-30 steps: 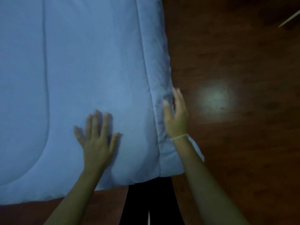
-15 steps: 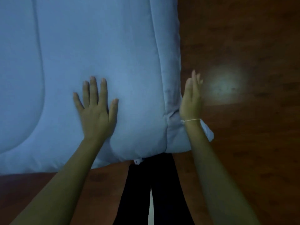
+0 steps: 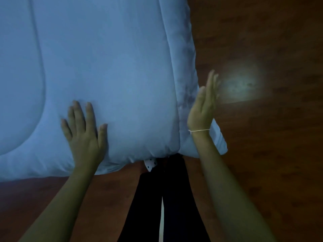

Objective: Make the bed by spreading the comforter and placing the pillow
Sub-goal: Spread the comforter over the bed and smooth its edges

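Left hand point(image 3: 85, 135) flat, fingers spread, pressing on comforter point(image 3: 104, 67) near its corner | right hand point(image 3: 203, 109) straight-fingered, edge-on beside comforter's side edge, holding nothing | comforter spread over wooden floor point(image 3: 262, 154)

Your left hand point(image 3: 85, 135) is flat on the pale blue comforter point(image 3: 108, 67) near its corner, fingers spread. Your right hand point(image 3: 203, 109) stands edge-on against the comforter's side, fingers straight, thin band point(image 3: 199, 131) on the wrist. Dark wood floor point(image 3: 271, 154) all around.
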Demonstrator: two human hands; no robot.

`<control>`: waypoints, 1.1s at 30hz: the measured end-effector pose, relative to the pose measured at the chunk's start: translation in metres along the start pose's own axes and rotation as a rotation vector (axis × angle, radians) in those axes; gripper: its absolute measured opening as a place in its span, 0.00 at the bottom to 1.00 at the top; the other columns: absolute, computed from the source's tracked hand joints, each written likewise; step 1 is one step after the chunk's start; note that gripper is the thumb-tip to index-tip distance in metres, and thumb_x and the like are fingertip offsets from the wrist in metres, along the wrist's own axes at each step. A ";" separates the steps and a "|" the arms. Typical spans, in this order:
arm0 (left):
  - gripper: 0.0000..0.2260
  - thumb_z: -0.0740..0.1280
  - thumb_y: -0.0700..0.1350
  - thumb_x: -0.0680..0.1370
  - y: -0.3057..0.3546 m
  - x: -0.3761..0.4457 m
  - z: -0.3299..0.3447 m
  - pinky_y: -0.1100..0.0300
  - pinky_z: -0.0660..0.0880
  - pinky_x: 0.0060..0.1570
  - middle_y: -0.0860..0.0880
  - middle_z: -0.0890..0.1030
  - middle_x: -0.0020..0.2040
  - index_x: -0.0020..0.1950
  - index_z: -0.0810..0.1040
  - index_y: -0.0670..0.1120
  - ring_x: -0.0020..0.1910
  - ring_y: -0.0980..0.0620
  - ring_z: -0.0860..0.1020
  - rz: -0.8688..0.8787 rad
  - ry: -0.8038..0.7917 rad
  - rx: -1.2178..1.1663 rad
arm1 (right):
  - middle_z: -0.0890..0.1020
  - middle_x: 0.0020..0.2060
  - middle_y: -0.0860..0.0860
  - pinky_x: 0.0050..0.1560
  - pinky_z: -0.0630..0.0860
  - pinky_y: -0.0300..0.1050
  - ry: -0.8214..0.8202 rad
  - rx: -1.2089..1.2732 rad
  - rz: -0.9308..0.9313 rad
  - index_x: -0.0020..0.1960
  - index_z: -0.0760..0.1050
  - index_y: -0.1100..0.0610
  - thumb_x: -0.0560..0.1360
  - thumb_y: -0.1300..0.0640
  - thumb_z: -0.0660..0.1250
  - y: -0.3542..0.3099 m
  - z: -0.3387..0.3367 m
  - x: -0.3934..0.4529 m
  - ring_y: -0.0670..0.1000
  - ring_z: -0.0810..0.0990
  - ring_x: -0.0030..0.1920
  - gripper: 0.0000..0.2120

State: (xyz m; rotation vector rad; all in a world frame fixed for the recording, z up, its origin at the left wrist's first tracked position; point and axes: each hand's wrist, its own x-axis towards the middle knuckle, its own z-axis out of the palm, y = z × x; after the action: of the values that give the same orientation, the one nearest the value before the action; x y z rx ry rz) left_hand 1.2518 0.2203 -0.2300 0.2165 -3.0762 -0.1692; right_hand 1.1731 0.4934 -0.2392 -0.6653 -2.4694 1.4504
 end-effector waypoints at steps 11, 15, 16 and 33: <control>0.27 0.58 0.54 0.78 0.001 -0.074 0.020 0.33 0.55 0.67 0.43 0.52 0.77 0.76 0.56 0.52 0.73 0.38 0.58 0.825 -0.065 0.155 | 0.53 0.77 0.51 0.75 0.46 0.62 -0.167 -0.321 0.398 0.77 0.53 0.52 0.81 0.42 0.44 0.082 -0.004 -0.026 0.54 0.49 0.77 0.27; 0.24 0.59 0.53 0.78 0.023 -0.069 0.029 0.37 0.55 0.69 0.48 0.61 0.75 0.74 0.62 0.52 0.73 0.42 0.59 0.882 -0.076 0.218 | 0.53 0.77 0.53 0.76 0.44 0.58 -0.214 -0.106 -0.203 0.76 0.53 0.53 0.81 0.47 0.48 -0.008 0.017 -0.033 0.54 0.49 0.77 0.25; 0.24 0.60 0.53 0.77 0.022 -0.072 0.032 0.38 0.54 0.69 0.48 0.61 0.76 0.73 0.64 0.51 0.73 0.43 0.58 0.912 -0.106 0.240 | 0.53 0.77 0.54 0.76 0.43 0.57 -0.276 -0.170 -0.349 0.76 0.54 0.54 0.81 0.47 0.48 -0.014 0.022 -0.037 0.55 0.49 0.77 0.25; 0.27 0.44 0.59 0.81 0.004 0.062 -0.004 0.41 0.43 0.73 0.43 0.52 0.78 0.77 0.51 0.48 0.77 0.45 0.50 -0.126 0.006 -0.023 | 0.54 0.77 0.53 0.72 0.40 0.63 -0.358 -0.505 -0.552 0.76 0.55 0.47 0.79 0.39 0.50 -0.046 0.060 -0.015 0.55 0.50 0.77 0.27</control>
State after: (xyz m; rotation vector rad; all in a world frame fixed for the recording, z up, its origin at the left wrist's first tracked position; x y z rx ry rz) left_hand 1.1907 0.2153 -0.2226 0.4086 -3.0533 -0.2080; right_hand 1.1507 0.4206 -0.2280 0.2447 -2.9820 0.7938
